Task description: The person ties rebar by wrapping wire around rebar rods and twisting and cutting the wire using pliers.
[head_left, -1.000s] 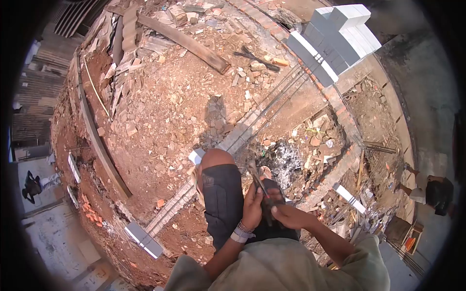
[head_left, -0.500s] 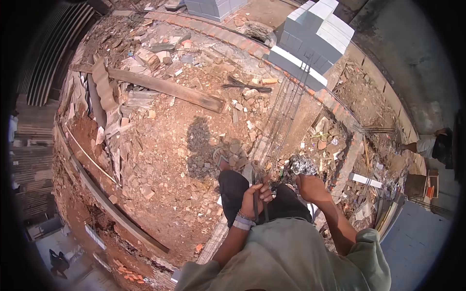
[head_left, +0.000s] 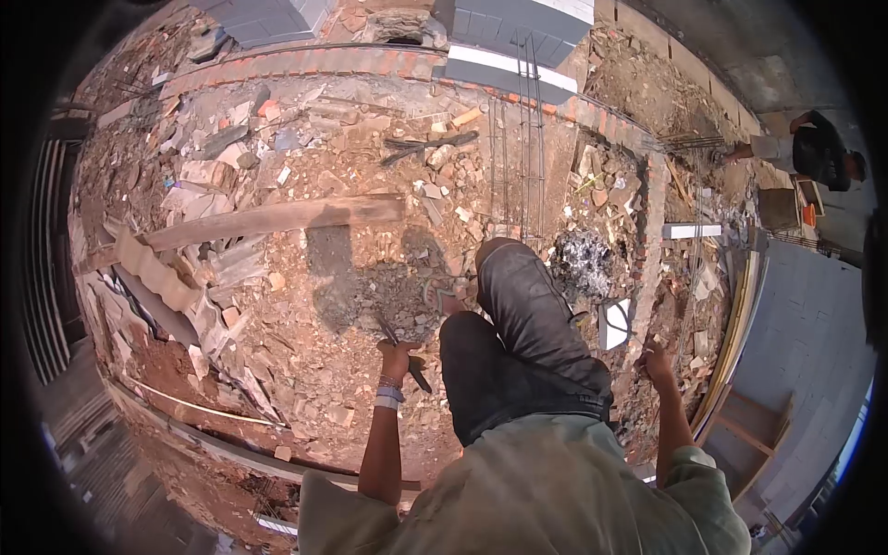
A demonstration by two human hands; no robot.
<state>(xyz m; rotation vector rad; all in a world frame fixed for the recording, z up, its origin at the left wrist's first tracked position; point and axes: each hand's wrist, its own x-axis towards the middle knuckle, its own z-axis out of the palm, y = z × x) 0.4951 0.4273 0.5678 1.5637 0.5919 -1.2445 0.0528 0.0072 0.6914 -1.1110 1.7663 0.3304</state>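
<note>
My left hand (head_left: 396, 359) is out to the left of my knees, closed round a dark long-handled tool (head_left: 419, 375) whose ends stick out on both sides of the fist. Bracelets and a pale band circle that wrist. On the other side, my right hand (head_left: 655, 361) hangs over rubble, its fingers partly curled; whether it holds something small I cannot make out. A white block (head_left: 614, 324) with a dark loop on it lies up and left of that hand. My dark trousers (head_left: 518, 342) fill the middle, with one sandalled foot (head_left: 440, 298) on the rubble.
Steel rods (head_left: 527, 157) run from grey blocks (head_left: 518, 32) toward my knee. A wooden plank (head_left: 277, 218) lies at the left. Ash (head_left: 585, 264) sits beyond my legs. Another person (head_left: 819, 153) is at the upper right. A brick footing (head_left: 305, 62) crosses the top.
My hands have moved far apart, the left one carrying the tool leftward. My legs have shifted, and the view has turned, bringing the block walls and footing lower and leftward.
</note>
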